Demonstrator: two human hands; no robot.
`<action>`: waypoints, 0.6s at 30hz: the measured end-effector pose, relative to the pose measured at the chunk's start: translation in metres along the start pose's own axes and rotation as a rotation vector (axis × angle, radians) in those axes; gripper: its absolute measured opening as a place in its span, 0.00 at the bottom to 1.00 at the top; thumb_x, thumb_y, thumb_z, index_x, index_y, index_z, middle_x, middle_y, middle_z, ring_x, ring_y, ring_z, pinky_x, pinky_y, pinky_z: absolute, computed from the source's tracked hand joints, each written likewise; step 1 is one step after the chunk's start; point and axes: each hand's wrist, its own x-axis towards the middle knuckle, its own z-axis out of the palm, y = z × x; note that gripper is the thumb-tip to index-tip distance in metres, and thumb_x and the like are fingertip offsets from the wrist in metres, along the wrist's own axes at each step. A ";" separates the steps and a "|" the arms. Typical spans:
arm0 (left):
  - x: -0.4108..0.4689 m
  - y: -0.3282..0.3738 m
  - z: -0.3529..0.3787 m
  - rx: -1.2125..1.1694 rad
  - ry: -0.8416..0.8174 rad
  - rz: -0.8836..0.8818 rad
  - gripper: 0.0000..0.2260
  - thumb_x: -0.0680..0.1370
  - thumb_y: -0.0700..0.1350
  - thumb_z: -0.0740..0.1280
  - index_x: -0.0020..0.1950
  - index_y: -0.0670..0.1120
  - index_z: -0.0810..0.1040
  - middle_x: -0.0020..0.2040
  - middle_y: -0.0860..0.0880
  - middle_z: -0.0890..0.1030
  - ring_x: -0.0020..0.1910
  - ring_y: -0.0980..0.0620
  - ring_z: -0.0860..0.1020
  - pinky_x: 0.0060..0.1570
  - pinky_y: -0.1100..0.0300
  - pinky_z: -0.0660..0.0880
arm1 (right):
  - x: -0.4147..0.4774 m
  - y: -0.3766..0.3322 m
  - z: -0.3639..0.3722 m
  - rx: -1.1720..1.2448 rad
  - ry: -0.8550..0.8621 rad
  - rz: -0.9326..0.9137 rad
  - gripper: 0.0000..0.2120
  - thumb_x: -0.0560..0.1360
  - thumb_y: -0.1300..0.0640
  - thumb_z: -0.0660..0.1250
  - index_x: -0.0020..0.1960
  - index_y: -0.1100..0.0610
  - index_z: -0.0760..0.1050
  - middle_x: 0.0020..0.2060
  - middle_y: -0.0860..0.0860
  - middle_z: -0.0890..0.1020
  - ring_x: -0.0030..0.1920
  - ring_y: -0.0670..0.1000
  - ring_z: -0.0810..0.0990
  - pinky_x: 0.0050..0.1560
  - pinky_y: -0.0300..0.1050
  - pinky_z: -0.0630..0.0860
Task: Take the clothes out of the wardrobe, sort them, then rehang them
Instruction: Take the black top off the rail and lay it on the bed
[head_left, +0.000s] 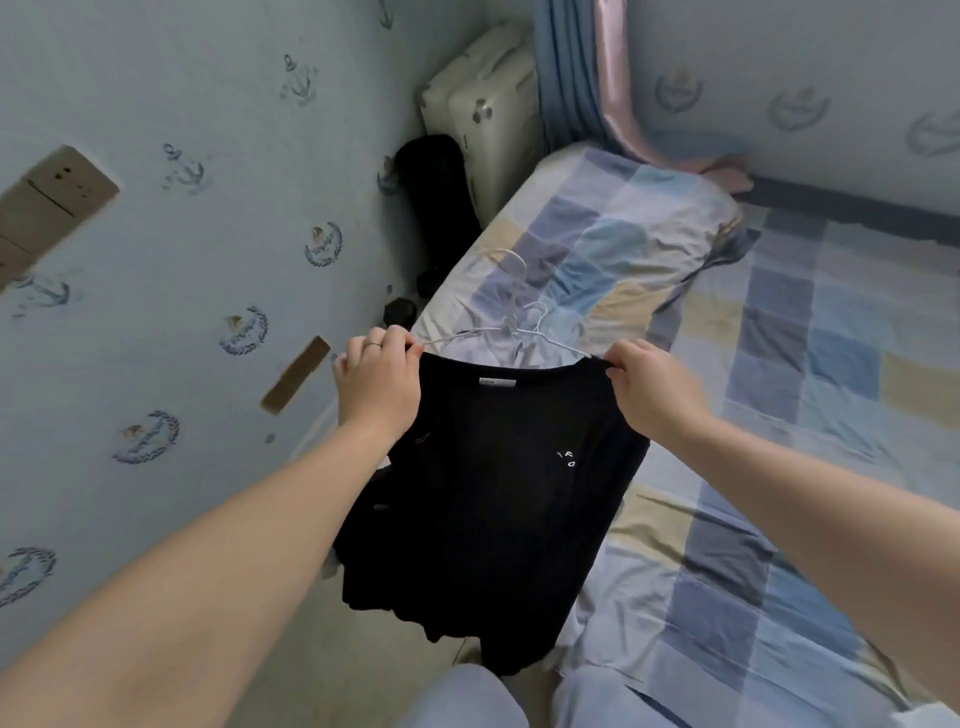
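Two hands are holding up a black T-shirt (493, 493), which is hanging mid-frame over the edge of the checked bed (779, 364). The left hand (379, 384) is pinching its shoulder at ten o'clock, fingers curled. The right hand (649, 389) is pinching the other shoulder at two o'clock. White hangers (514, 322) are lying on the bed at twelve o'clock, just beyond the collar.

"F O" lettering on blk tee (493, 499)
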 end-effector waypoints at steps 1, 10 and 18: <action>0.006 -0.002 0.014 0.007 -0.028 -0.011 0.09 0.84 0.50 0.56 0.54 0.48 0.73 0.55 0.46 0.77 0.59 0.43 0.69 0.56 0.48 0.63 | 0.007 0.005 0.011 0.010 -0.015 0.024 0.07 0.80 0.57 0.59 0.54 0.54 0.75 0.51 0.51 0.77 0.51 0.59 0.76 0.41 0.47 0.67; 0.078 -0.029 0.154 -0.137 -0.220 -0.080 0.09 0.85 0.49 0.56 0.55 0.46 0.72 0.57 0.46 0.76 0.61 0.43 0.67 0.57 0.46 0.65 | 0.083 0.040 0.124 0.075 -0.102 0.252 0.07 0.80 0.60 0.58 0.53 0.58 0.74 0.46 0.50 0.71 0.50 0.59 0.74 0.45 0.52 0.72; 0.133 -0.065 0.296 -0.202 -0.303 -0.030 0.06 0.84 0.49 0.57 0.54 0.48 0.71 0.58 0.46 0.76 0.61 0.42 0.68 0.59 0.46 0.66 | 0.147 0.082 0.239 0.078 -0.081 0.381 0.07 0.80 0.60 0.57 0.52 0.56 0.74 0.46 0.49 0.71 0.48 0.56 0.72 0.46 0.50 0.71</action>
